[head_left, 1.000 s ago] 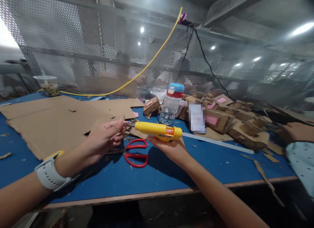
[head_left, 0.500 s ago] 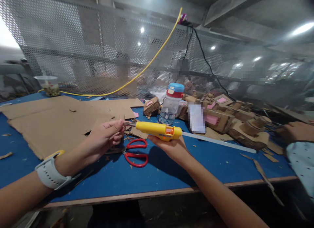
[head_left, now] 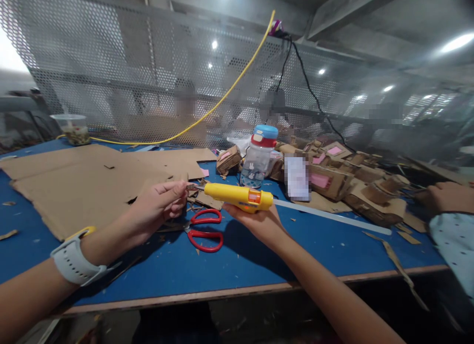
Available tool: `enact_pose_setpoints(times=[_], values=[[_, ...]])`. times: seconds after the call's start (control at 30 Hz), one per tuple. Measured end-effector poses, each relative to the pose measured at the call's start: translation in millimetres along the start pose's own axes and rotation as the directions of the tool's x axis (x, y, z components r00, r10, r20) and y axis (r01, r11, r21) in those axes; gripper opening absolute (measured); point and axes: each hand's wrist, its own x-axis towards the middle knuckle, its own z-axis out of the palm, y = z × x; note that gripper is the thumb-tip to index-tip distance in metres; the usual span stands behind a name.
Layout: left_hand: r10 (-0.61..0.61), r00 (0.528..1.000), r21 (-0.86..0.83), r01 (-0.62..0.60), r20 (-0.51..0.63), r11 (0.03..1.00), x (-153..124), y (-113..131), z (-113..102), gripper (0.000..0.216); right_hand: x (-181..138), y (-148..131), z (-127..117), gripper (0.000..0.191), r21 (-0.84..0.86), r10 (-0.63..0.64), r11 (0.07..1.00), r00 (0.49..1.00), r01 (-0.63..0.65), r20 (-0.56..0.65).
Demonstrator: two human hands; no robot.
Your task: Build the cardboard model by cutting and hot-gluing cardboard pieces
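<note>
My right hand (head_left: 255, 223) is wrapped round a yellow hot glue gun (head_left: 235, 195) with an orange window in its side. A long translucent glue stick (head_left: 333, 215) juts out of the gun's rear toward the right. My left hand (head_left: 168, 203), with a pale watch strap on its wrist, is closed in a pinch at the gun's metal nozzle (head_left: 200, 187). A small brown scrap seems to sit between its fingertips and the nozzle, too small to name surely. Below the hands, red-handled scissors (head_left: 205, 234) lie on the blue table (head_left: 244, 265), their blades partly hidden.
A large cardboard sheet (head_left: 85, 186) covers the table's left. Beyond the gun stand a clear bottle (head_left: 255, 163) with a blue lid and an upright phone (head_left: 297, 178). Cardboard constructions (head_left: 374, 195) pile up at right, near another person's hand (head_left: 450, 195). A plastic cup (head_left: 76, 131) stands far left.
Both my hands and the glue gun stay almost still. The glue stick's far end sits slightly farther right. The other person's hand and sleeve have shifted a little left.
</note>
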Motion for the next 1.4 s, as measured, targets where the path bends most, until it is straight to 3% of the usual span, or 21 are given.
enact_pose_setpoints(times=[0.2,0.53,0.73,0.9,0.97,1.07,1.2,1.4], values=[[0.009,1.000,0.035,-0.009,-0.008,0.999,-2,0,0,0.047,-1,3,0,0.032,-0.030,0.014,0.999,0.999,-0.015,-0.037],[0.011,0.998,0.131,-0.003,-0.058,0.991,-5,3,3,0.048,-2,13,-3,0.028,-0.149,-0.077,0.986,0.997,0.080,0.020],[0.000,0.998,0.181,0.011,-0.061,0.983,-7,4,5,0.049,-3,1,0,0.029,-0.170,-0.049,0.985,0.995,0.034,-0.082],[0.011,0.999,0.178,-0.003,-0.044,0.984,-9,7,3,0.043,5,2,-8,0.029,-0.292,0.078,0.943,0.962,-0.156,-0.263],[0.041,0.998,0.165,-0.033,-0.045,0.986,-9,7,-1,0.039,10,7,-13,0.030,-0.309,0.192,0.916,0.955,-0.257,-0.226],[0.068,0.987,0.159,-0.044,-0.144,0.986,-10,12,-5,0.034,16,12,-17,0.022,-0.366,0.308,0.870,0.944,-0.330,-0.118],[0.147,0.955,0.206,-0.094,-0.259,0.974,-10,25,-11,0.037,25,13,-20,0.018,-0.456,0.346,0.813,0.930,-0.362,-0.122],[0.247,0.916,0.255,-0.169,-0.315,0.952,-6,36,-24,0.028,41,13,-26,0.017,-0.595,0.358,0.728,0.929,-0.340,-0.094]])
